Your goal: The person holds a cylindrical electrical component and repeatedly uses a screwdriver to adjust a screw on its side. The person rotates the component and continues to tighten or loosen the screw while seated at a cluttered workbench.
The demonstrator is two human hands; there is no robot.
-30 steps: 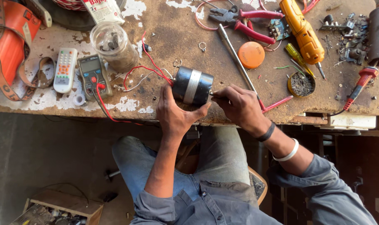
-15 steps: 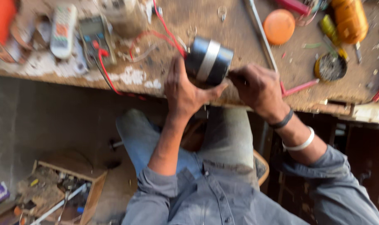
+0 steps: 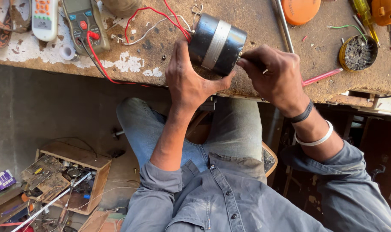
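— Where is the motor found?

— The black cylindrical motor (image 3: 217, 43), banded in silver, is held at the front edge of the workbench (image 3: 264, 25), tilted on its side. It is gripped from below by the left hand (image 3: 189, 79), whose fingers are closed around its body. Its shaft end is pinched by the closed fingers of the right hand (image 3: 275, 75).

— What is seen around the motor?

— Red wires (image 3: 161, 15) are led from its top toward a multimeter (image 3: 81, 23), set well to the motor's left. A remote control (image 3: 45, 17) is placed beyond that. To the motor's right, an orange lid (image 3: 300, 10) and a tin of small parts (image 3: 358, 52) are seen. Below the motor, a wooden box of scrap (image 3: 66, 178) is set on the floor.
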